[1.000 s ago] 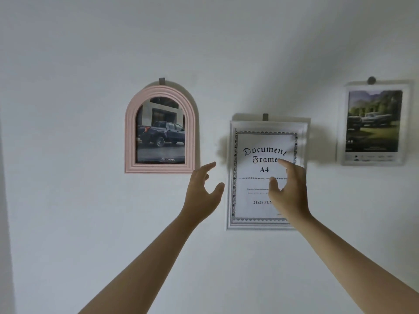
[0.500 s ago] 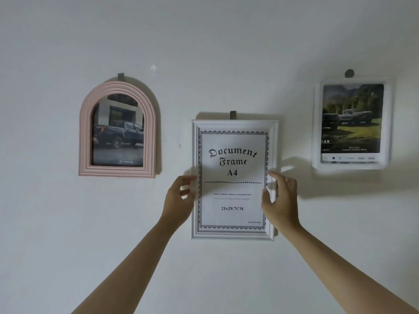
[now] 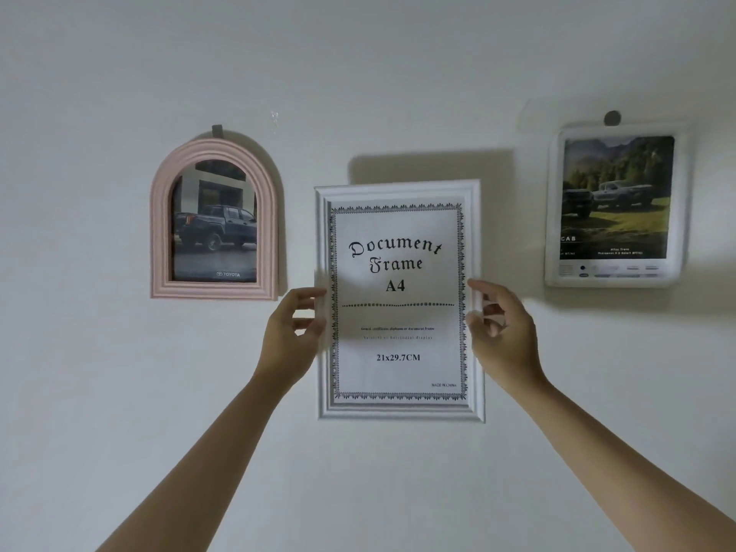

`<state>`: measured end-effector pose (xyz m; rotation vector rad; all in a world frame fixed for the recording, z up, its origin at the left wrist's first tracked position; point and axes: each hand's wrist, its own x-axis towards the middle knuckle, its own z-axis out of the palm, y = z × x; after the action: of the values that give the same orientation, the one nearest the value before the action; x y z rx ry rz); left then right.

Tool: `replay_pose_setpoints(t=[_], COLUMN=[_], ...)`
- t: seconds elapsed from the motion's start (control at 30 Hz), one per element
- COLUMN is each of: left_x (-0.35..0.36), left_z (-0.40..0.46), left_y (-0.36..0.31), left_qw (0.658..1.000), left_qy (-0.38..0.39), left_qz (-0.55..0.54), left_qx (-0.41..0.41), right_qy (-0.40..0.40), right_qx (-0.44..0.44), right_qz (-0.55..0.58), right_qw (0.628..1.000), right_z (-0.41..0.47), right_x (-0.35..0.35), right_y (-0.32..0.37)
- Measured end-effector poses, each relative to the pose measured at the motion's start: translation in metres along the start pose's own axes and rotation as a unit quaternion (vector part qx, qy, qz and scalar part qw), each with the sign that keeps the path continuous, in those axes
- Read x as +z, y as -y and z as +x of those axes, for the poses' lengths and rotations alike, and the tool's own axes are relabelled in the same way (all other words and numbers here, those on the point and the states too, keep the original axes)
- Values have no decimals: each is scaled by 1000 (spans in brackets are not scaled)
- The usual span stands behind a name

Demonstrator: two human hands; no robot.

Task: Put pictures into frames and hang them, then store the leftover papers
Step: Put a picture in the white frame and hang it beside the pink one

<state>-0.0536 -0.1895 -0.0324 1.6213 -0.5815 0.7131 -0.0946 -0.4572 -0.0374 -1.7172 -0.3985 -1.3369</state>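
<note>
At mid-height on either side of the white document frame (image 3: pixel 399 300), both hands grasp it: left hand (image 3: pixel 290 336) with fingers curled round the left edge, right hand (image 3: pixel 502 332) pinching the right edge, thumb on the front moulding. Frame sits in front of the wall (image 3: pixel 358 73), upright, very slightly tilted; a broad shadow above its top edge suggests it stands off the wall. No hook visible above it; probably hidden behind the top rail, cannot confirm. Frame holds only its stock insert sheet, "Document Frame A4"

Left of the document frame: pink arched frame (image 3: pixel 215 217) on a grey hook, truck picture inside. Right of it, well apart: white rounded frame (image 3: pixel 615 207) on a round hook, picture of two trucks in a field

Judgement: step in hand is lifting this frame off, or seating it on, its hook. To do well: keep both grips level, move straight up or down, hold the top clear of the hook, avoid twisting the glazed front
</note>
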Motion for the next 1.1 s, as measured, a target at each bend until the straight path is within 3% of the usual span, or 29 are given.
replay_pose_setpoints(t=[0.2,0.33,0.5,0.6,0.87,1.0,1.1], left_x=[-39,-58,-90,-107,-133,-137,-126], left_z=[-65,-126,-215,-268,-367,-391,-389], left_y=[13,33,69,80,100,109,96], left_qw=[991,968,931,907,851,823,829], left_qy=[57,90,122,144,170,215,234], left_qz=[-75,-118,-113,-91,-45,-21,40], left_qx=[-98,-203,-327,-385,-494,-525,-506], right_qy=[76,86,73,80,126,98,76], right_qx=[61,169,345,408,473,505,521], right_qz=[67,114,211,188,143,149,144], right_qw=[993,975,912,890,860,844,838], right_z=[-62,-128,-227,-282,-381,-399,-404], right_x=[-20,-17,-13,-11,-14,-16,-11], right_y=[43,57,76,95,138,152,163])
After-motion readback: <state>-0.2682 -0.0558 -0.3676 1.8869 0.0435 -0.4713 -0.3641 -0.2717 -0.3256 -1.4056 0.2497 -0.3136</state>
